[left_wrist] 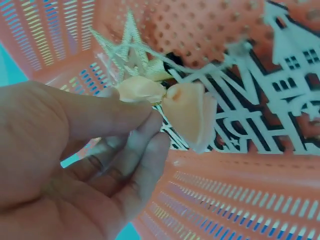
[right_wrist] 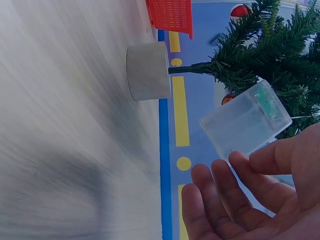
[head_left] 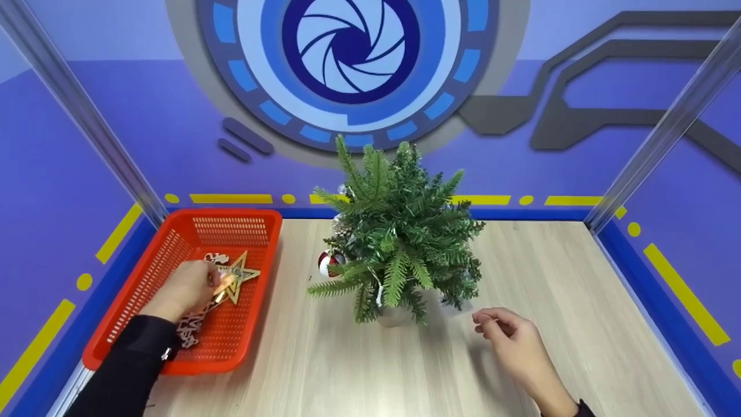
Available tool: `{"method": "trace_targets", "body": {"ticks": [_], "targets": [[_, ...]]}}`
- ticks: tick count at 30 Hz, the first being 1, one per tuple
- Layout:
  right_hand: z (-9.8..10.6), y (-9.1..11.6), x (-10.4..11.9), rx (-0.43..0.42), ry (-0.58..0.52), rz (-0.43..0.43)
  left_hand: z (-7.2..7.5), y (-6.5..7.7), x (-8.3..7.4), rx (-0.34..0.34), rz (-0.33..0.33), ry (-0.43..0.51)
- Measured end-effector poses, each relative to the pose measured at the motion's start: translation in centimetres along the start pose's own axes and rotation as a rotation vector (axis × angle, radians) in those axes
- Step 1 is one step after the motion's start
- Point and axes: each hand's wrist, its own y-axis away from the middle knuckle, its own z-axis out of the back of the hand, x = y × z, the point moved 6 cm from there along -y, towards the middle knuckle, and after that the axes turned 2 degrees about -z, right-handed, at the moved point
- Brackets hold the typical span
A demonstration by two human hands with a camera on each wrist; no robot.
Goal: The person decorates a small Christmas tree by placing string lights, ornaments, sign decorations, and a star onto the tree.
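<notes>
My left hand (head_left: 188, 286) reaches into the red plastic basket (head_left: 265, 324) and pinches a shiny gold bow (left_wrist: 187, 117) between thumb and fingertips. Beside the bow lies a gold star (head_left: 248, 274); white cut-out letter ornaments (left_wrist: 245, 115) are below and beyond it. My right hand (head_left: 515, 341) hovers to the right of the small artificial Christmas tree (head_left: 405, 231), its fingers loosely bent and holding nothing. Right by its fingertips in the right wrist view, a clear plastic box (right_wrist: 240, 122) hangs at the tree's branches.
The tree stands on a pale round base (right_wrist: 149, 71) at mid-table. A red-and-white ball (head_left: 330, 263) and a pinecone (head_left: 341, 226) hang on its left side. Blue printed panels (head_left: 666, 174) with metal corner posts enclose the wooden table (head_left: 567, 278).
</notes>
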Motion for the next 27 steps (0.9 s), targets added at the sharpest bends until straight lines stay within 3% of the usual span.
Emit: {"method": "trace_targets", "body": {"ticks": [6, 13, 18, 22, 24, 27], "targets": [[0.2, 0.0, -0.3, 0.008, 0.018, -0.014, 2.6, 1.4, -2.8, -0.153, -0.110, -0.003], [0.9, 0.9, 1.0, -0.013, -0.027, 0.035, 6.0, 4.5, -7.2, -0.385, -0.214, 0.046], [2.3, 2.0, 3.4, -0.082, -0.086, 0.127, 9.0, 8.1, -10.6, -0.580, -0.275, 0.080], [3.9, 3.5, 5.8, -0.137, -0.103, 0.176, 11.5, 11.6, -14.3, -0.765, -0.389, 0.102], [4.6, 4.5, 7.2, -0.144, -0.093, 0.199, 12.5, 13.3, -16.5, -0.821, -0.452, 0.142], [5.4, 6.2, 9.4, -0.147, -0.095, 0.231, 13.6, 15.9, -20.5, -0.851, -0.567, 0.215]]}}
